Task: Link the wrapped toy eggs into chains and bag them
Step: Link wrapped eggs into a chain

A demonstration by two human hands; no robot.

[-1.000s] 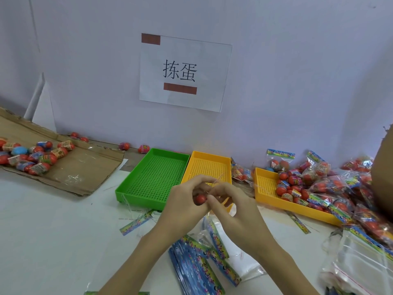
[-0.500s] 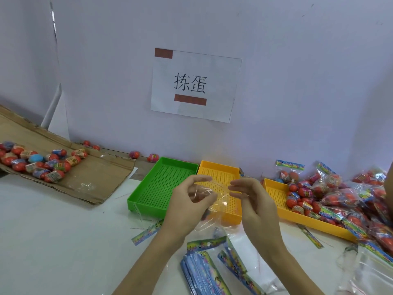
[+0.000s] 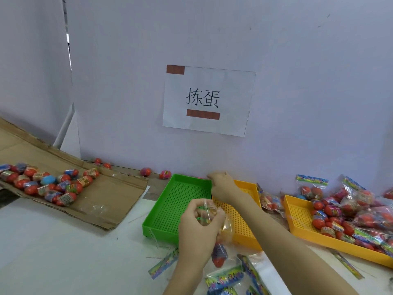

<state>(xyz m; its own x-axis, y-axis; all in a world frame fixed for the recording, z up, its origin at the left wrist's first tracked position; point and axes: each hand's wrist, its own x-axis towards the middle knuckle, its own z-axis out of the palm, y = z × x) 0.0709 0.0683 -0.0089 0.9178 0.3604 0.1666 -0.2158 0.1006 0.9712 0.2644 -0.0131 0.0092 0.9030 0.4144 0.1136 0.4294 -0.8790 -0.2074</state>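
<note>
Left hand point(image 3: 198, 228) pinches the mouth of a clear bag point(image 3: 221, 237), an egg point(image 3: 219, 253) hanging long axis vertical just below it; right hand point(image 3: 221, 186), fingers curled, contents indiscernible, is beyond over the green tray point(image 3: 168, 209), nearer the wall.

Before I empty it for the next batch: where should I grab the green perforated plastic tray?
Probably the near-left rim of the green perforated plastic tray, from the left. That raised edge is free there; the left hand, holding a clear bag, and the right hand crowd its right side.
</note>
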